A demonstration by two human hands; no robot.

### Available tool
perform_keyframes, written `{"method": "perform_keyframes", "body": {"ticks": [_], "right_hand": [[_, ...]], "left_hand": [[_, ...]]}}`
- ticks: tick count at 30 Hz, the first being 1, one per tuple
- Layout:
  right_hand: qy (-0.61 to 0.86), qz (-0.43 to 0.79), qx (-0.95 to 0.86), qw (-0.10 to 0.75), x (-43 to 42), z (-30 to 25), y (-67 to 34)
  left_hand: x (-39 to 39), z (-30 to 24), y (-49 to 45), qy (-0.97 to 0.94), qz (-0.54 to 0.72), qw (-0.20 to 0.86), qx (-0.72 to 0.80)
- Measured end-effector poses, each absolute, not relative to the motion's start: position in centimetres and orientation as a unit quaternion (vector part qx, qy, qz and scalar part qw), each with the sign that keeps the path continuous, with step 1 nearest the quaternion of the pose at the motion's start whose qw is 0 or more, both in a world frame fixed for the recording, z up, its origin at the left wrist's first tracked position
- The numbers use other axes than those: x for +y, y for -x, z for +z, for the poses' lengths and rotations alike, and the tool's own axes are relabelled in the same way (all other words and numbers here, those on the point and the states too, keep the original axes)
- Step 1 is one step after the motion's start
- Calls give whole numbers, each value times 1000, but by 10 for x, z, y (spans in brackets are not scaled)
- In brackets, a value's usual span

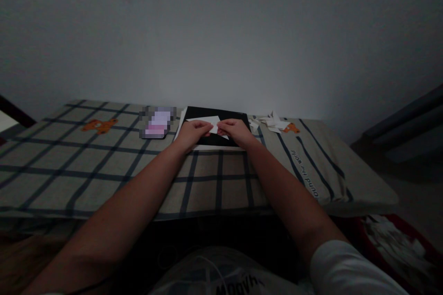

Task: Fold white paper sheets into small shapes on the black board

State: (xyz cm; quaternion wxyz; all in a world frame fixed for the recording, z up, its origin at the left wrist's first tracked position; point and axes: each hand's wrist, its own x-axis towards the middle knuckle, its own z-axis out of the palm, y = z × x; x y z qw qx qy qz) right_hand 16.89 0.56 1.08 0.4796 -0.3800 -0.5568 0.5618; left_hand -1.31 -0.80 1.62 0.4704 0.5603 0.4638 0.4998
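Between my two hands is a white piece of paper (212,120) with angled edges, held just over a black flat board or folder (197,111). My left hand (193,133) pinches the paper from the left side, thumb on top. From the right, my right hand (235,130) pinches it too, its fingertips close to those of the left. White sheets (182,120) stick out from under the black board at its left and front edges. The fingers cover part of the paper, so its exact fold cannot be made out.
A pile of folded white paper pieces (275,122) lies right of the board. A phone (157,124), partly pixelated, rests at the left. The checked tablecloth (145,161) covers the table, against a grey wall (221,37). Below right is a red container (391,221) with whitish scraps.
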Motion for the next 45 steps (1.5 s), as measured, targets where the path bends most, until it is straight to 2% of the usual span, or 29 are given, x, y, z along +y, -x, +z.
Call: {"method": "perform_keyframes", "body": {"ticks": [4,11,18,22,29,38,45], "right_hand": [[377,578,-558,461,4,11,-169],[403,533,-600,439,5,11,-171],[403,508,-630,428,5,11,-170],[411,487,-630,444,2,14,-169],[443,485,-584,477,3,17,-170],[431,497,-577,485,2,17,-167],[412,548,-538,491,5,11,-167]], "left_hand": [[-7,16,12,-547,514,470,466],[-7,15,12,-537,505,499,455],[-9,17,16,-606,491,412,471],[-8,16,16,-617,493,400,466],[-8,14,13,-577,451,499,462],[-10,15,15,-640,459,398,471],[-10,13,14,-619,467,409,481]]}}
